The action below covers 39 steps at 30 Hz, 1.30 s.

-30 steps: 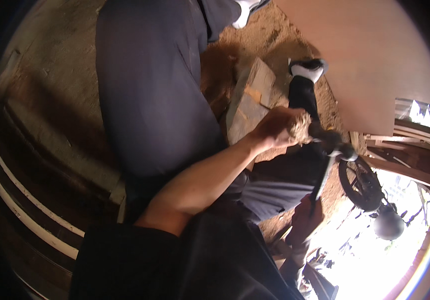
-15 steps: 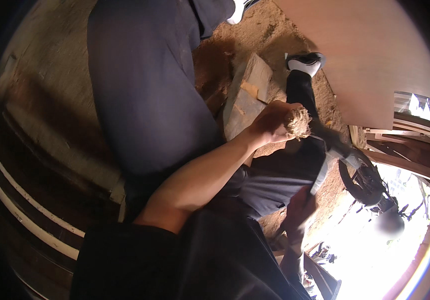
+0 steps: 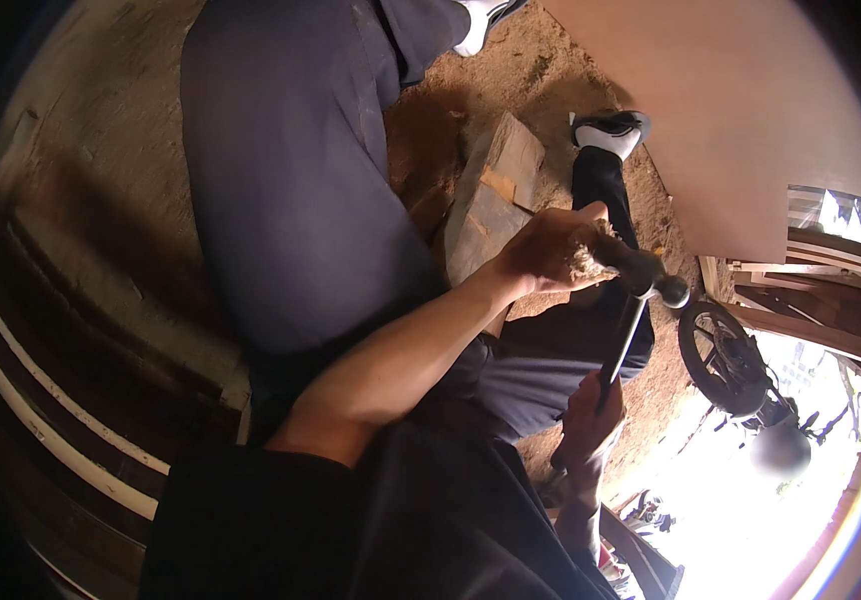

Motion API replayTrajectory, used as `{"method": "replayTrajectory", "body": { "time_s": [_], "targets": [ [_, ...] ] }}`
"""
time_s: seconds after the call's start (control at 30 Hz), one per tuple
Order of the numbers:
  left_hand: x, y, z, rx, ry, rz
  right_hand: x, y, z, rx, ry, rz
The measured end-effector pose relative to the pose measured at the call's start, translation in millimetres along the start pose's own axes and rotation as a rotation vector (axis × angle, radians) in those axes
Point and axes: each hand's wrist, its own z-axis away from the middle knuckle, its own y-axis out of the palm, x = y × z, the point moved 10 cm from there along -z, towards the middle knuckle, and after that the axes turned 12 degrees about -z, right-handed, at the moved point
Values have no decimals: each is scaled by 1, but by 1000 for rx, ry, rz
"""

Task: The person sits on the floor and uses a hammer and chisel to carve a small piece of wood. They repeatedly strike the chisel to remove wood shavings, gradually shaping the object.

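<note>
My left hand (image 3: 545, 252) is wrapped round a pale wooden handle (image 3: 586, 264) whose struck end is splayed and frayed. The rest of that tool is hidden by the hand. Closed on the black grip of a hammer (image 3: 624, 345), my right hand (image 3: 592, 422) is lower and to the right. The hammer's dark metal head (image 3: 640, 272) is at the frayed end, touching it or very near. Beyond my left hand, a grey wooden block (image 3: 490, 205) with a pale, cut-looking patch rests on the ground.
My bent legs in dark trousers (image 3: 300, 180) flank the block on brown dirt (image 3: 510, 70). A large smooth board (image 3: 730, 110) stands at the far right. A motorcycle (image 3: 735, 370) is in bright light to the right, near stacked timber (image 3: 820, 300). Slatted wood (image 3: 60, 450) runs along the left.
The hammer, blurred and farther from the handle before, has swung in to the frayed end. My right hand has come up with it; my left hand has hardly moved.
</note>
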Motion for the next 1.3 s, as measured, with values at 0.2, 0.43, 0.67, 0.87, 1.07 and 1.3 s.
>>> {"method": "replayTrajectory", "body": {
  "time_s": [0.2, 0.43, 0.67, 0.87, 1.07, 1.3],
  "targets": [
    [3, -12, 8, -129, -121, 91, 6, 1, -3, 5, 48, -17],
    [2, -7, 28, -381, -107, 132, -7, 4, 2, -36, 142, -65],
    [18, 2, 24, -349, -240, 317, -6, -32, 7, -217, 131, -247],
    [30, 15, 20, -402, -269, 544, 14, -28, 15, -74, -303, 107],
    [32, 25, 36, -384, -188, 304, -2, -34, 20, -216, 57, -404],
    [6, 1, 21, -331, -63, 21, 14, -22, -1, -25, -189, 194]
  ]
}}
